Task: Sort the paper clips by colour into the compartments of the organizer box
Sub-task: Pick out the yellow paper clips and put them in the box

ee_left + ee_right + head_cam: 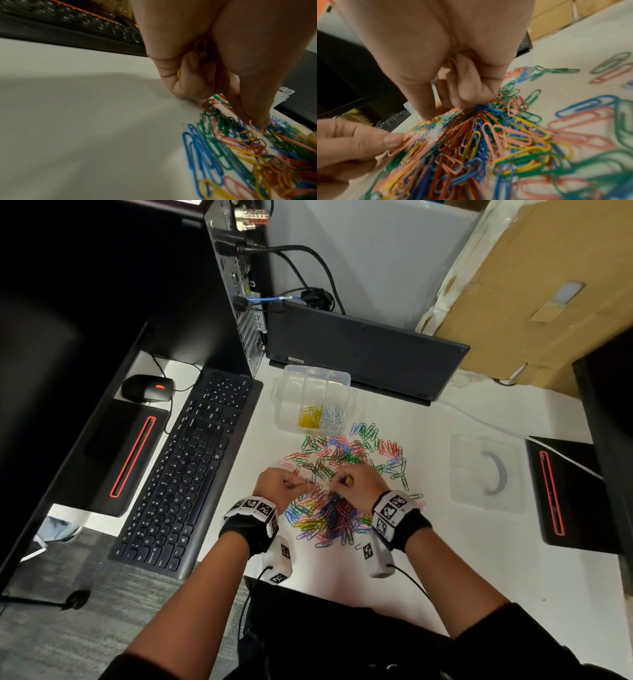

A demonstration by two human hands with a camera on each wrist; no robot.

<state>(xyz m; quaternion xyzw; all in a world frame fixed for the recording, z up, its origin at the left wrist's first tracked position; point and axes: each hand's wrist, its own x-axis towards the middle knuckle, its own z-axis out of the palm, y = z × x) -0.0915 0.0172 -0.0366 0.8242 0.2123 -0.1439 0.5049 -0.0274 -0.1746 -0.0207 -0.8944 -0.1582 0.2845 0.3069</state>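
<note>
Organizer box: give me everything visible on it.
The clear plastic organizer box sits lidless on the white desk, between the black keyboard and the dark laptop, just beyond the mixed clip pile. Dividers split it into compartments. The two nearest hold yellow clips and white clips, side by side. Neither hand touches it.

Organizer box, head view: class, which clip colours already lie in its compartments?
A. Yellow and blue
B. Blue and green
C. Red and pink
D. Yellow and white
D: the organizer box holds yellow clips in one compartment and white clips in the one beside it; the other colours lie in the loose pile on the desk.
</note>
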